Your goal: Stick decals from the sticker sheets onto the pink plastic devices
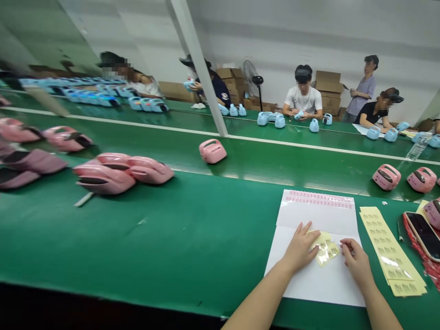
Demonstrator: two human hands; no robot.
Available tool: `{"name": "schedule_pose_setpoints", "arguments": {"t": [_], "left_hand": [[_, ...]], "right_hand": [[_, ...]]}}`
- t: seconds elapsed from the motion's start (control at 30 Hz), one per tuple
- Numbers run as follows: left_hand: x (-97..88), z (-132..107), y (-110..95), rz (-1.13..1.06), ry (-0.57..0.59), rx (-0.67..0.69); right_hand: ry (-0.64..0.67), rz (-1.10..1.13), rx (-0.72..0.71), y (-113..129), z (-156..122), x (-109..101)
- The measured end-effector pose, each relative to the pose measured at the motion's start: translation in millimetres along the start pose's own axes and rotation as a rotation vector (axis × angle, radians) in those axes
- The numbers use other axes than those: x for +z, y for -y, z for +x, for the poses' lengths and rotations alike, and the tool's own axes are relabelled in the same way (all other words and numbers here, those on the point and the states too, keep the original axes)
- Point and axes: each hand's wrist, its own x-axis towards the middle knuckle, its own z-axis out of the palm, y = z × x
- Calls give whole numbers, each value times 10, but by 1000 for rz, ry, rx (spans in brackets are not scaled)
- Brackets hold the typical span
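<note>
A small yellow sticker sheet with a few clear stickers lies on white paper. My left hand rests over the sheet's left side, its fingers spread and pressing it down. Just off the right edge of that sheet is my right hand, thumb and index finger pinched together. What sits between those fingertips, if anything, is too small to make out. Rows of small pink stickers run along the top of the paper. Longer yellow sticker sheets lie stacked to the right.
A phone lies on red wrap at the far right. Pink handled casings sit in a group to the left; a lone pink casing stands near a white post. Across the green table, several people handle blue casings.
</note>
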Motion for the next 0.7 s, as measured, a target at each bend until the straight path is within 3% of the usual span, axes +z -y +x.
{"name": "schedule_pose_setpoints", "arguments": {"t": [0.7], "left_hand": [[107,42,140,169,-111,-308]], "right_hand": [[110,-77,1,0,32,-16]]}}
